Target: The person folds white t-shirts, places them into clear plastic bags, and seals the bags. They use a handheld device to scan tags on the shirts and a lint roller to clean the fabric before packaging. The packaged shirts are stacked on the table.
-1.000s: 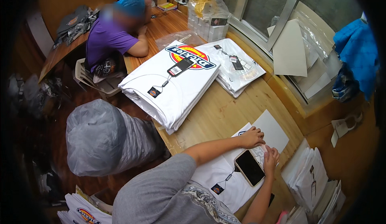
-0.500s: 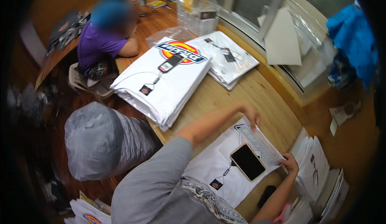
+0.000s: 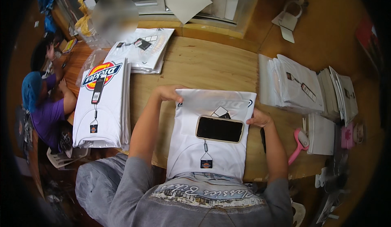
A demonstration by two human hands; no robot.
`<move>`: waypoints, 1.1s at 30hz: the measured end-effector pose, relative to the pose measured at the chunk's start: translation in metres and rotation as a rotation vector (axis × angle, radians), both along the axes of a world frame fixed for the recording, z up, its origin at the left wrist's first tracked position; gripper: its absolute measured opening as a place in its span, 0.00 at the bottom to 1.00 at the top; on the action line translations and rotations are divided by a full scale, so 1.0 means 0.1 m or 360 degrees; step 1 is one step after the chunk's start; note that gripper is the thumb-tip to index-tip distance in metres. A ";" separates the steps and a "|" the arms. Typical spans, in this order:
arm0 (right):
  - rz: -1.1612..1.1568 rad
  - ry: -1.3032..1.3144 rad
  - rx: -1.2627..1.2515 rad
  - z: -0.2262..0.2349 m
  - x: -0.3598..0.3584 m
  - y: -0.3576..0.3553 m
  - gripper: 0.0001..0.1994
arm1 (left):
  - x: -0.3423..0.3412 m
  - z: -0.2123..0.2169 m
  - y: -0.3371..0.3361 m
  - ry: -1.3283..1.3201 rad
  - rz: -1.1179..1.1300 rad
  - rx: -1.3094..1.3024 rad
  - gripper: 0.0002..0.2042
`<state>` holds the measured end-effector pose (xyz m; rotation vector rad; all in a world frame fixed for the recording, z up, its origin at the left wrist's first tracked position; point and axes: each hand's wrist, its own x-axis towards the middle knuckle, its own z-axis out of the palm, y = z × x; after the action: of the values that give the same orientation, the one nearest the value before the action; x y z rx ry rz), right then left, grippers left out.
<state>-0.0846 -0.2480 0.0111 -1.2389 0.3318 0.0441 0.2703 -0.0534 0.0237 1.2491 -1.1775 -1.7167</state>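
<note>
A folded white T-shirt (image 3: 185, 147) lies on the wooden table in front of me. Its far end is folded over toward me, and a print shows faintly through the cloth. My left hand (image 3: 168, 93) pinches the far left corner, thumb on top. At the right edge, just below the far right corner, my right hand (image 3: 260, 118) is closed on the cloth. On the shirt between my hands rests a smartphone (image 3: 220, 129) with a dark screen, partly covering a black-and-white hang tag (image 3: 221, 112). A small square tag (image 3: 206, 163) hangs from a cord nearer me.
Folded white shirts form a tall stack (image 3: 116, 121) at left, another stack (image 3: 152, 60) behind, and more shirts (image 3: 299, 89) at right. A pink-handled tool (image 3: 298, 150) lies right of my forearm. A grey plastic bag (image 3: 95, 186) stands lower left. A person in purple (image 3: 51, 117) sits far left.
The view has swung right. My left hand has gone from above the shirt's far edge to its left corner; that edge now lies straighter. My right hand stays at the right edge.
</note>
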 end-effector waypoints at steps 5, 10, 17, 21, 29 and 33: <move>-0.0131 -0.0251 0.0002 -0.11 0.00 0.04 0.39 | -0.14 -0.16 0.27 0.0438 0.0029 -0.0296 0.41; -0.0165 -0.0307 0.0415 -0.20 0.07 0.16 0.32 | -0.30 -0.52 0.55 0.0702 0.0372 -0.0065 0.35; -0.0500 0.0240 0.0574 -0.10 0.10 0.40 0.17 | -0.73 -0.32 0.72 0.0554 0.0922 0.0420 0.19; -0.0671 0.0258 0.0547 -0.22 -0.09 0.67 0.16 | -0.92 -0.28 0.91 0.0566 0.1072 0.0339 0.18; -0.0925 0.0556 -0.0038 0.00 -0.48 0.93 0.18 | -1.02 -0.16 0.95 -0.0452 0.1390 0.0319 0.13; -0.1111 0.0615 -0.0579 -0.19 -0.75 0.54 0.14 | -0.89 -0.25 1.10 -0.1279 0.1652 0.0061 0.08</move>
<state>-0.1595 -0.1939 -0.0083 -1.4088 1.1328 -0.3965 0.1817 0.0562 -0.0014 2.1445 -0.6176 -0.4620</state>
